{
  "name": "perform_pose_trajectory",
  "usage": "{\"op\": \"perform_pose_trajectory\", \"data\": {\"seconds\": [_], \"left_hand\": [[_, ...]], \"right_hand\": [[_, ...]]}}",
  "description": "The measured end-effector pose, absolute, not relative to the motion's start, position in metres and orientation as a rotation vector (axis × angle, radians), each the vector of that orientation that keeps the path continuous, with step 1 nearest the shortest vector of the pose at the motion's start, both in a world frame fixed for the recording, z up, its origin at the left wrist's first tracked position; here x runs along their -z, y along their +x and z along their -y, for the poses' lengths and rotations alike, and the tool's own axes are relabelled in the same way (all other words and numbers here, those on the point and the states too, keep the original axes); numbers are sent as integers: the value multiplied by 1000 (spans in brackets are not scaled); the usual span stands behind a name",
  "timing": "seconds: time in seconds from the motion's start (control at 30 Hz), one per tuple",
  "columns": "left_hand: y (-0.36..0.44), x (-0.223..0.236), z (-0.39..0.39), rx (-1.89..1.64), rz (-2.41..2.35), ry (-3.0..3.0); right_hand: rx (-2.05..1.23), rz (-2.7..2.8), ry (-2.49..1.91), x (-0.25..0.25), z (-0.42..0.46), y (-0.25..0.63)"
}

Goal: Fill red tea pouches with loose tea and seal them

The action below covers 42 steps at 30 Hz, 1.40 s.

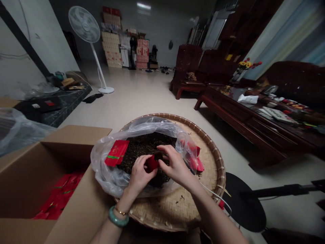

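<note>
My left hand (142, 171) grips a small red packet (152, 164), its mouth tipped to the right. At that mouth, my right hand (175, 162) has thumb and fingers curled round a dark pinch of tea leaves (158, 156). Below both hands lies a heap of loose dark tea leaves (144, 144) in a clear plastic bag (101, 173) with its top spread wide. Several flat red packets with a green stripe (117, 153) rest on the left of the heap. The bag sits on a round woven bamboo tray (205, 149).
An open cardboard box (76, 135) with several red packets (63, 193) inside stands at the left. More red packets (199, 162) and a white cable (215, 196) lie at the tray's right. Beyond are a black round stand base (243, 200), a wooden table (228, 115) and a white fan (85, 25).
</note>
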<state>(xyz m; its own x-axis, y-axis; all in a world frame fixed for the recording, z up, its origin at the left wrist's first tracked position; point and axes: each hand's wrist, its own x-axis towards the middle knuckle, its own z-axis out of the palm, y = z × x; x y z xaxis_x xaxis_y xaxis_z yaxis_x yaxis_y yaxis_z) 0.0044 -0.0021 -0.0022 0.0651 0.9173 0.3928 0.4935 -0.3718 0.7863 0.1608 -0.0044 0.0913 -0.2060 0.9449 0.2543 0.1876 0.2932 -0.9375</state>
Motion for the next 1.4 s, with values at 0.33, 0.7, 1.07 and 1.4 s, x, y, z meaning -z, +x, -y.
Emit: {"op": "perform_pose_trajectory", "data": {"seconds": [0.33, 0.7, 1.07, 1.4], "left_hand": [[5, 3, 3, -1249, -1390, 1894], [5, 0, 4, -1236, -1386, 1911], [4, -1, 7, -1279, -1386, 1878], [3, 2, 6, -1276, -1375, 1896]], "right_hand": [[-991, 1788, -1027, -85, 0, 164], [-992, 1796, -1017, -85, 0, 161], [-983, 1710, -1127, -67, -10, 166], [-716, 1884, -1085, -81, 3, 160]]}}
